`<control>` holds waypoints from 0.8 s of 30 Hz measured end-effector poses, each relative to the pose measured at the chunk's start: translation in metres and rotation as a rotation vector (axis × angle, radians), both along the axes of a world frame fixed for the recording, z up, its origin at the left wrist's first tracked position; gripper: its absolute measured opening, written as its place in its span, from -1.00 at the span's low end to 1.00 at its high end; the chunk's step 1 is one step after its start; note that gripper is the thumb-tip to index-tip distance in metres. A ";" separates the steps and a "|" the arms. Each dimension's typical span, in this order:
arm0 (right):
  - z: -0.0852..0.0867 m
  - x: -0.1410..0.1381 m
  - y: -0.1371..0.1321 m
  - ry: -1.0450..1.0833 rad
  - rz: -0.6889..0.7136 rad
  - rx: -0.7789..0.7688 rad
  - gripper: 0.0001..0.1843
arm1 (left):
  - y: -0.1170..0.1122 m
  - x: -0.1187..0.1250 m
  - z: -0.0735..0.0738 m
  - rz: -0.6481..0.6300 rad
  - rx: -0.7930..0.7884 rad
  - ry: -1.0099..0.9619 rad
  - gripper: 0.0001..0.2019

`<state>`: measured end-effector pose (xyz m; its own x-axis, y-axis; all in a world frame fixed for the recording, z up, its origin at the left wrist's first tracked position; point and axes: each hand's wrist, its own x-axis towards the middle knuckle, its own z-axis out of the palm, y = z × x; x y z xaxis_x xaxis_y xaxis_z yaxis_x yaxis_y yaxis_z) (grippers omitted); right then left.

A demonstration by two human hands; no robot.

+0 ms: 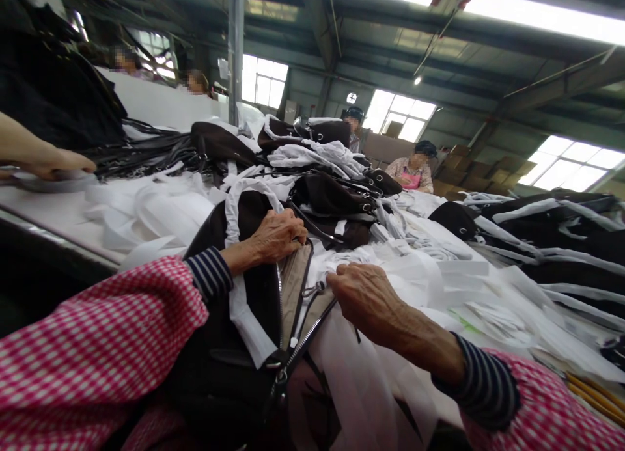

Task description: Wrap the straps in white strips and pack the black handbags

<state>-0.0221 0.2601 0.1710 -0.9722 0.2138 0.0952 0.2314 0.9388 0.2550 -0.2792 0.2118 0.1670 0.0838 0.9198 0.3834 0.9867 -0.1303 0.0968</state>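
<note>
A black bag [209, 366] is tilted in front of me, its metal zipper [305, 339] open and its beige lining [291, 278] showing. My left hand [273, 239] is closed on the upper edge of the bag's opening. White wrapping [251, 327] covers the bag's handle beside that hand. Over the right side of the opening, my right hand [364, 295] is closed in a pinch at a metal clasp [313, 289] on a thin dark strap that rises from inside the bag. Its fingertips are partly hidden.
Black bags with white-wrapped handles [332, 197] are piled ahead, with more bags [561, 243] at right. White sheets [424, 275] and strips cover the table. Another person's hand [63, 163] is at far left. A person [413, 171] is beyond the pile. Yellow-handled tools [593, 396] lie lower right.
</note>
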 end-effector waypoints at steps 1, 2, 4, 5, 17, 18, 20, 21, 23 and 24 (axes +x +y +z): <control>0.002 0.001 -0.001 -0.019 0.002 0.003 -0.82 | 0.000 0.000 0.000 0.002 0.001 -0.002 -0.86; 0.003 0.003 -0.003 -0.033 0.008 0.009 -0.82 | 0.000 0.000 0.000 0.003 0.002 -0.003 -0.86; 0.007 0.008 -0.006 -0.023 0.037 0.028 -0.80 | 0.000 0.000 0.000 0.001 0.005 -0.001 -0.86; 0.008 0.011 -0.007 0.000 0.058 0.039 -0.79 | 0.000 0.000 0.000 -0.001 0.007 0.000 -0.86; 0.031 0.003 -0.021 0.035 -0.063 0.088 -0.70 | 0.000 -0.001 -0.001 -0.012 0.017 0.006 -0.86; 0.031 0.002 -0.023 0.036 -0.064 0.117 -0.70 | 0.000 -0.001 -0.001 -0.014 0.022 0.007 -0.86; 0.030 0.001 -0.025 0.036 -0.053 0.159 -0.70 | 0.000 -0.002 -0.002 -0.017 0.030 0.010 -0.87; 0.029 0.001 -0.026 0.040 -0.045 0.173 -0.71 | 0.001 -0.002 -0.003 -0.017 0.031 0.012 -0.87; 0.025 0.002 -0.027 0.051 -0.041 0.189 -0.74 | 0.001 -0.002 -0.004 -0.014 0.030 0.012 -0.87; 0.024 0.003 -0.028 0.056 -0.048 0.191 -0.74 | 0.001 -0.002 -0.004 -0.012 0.027 0.012 -0.87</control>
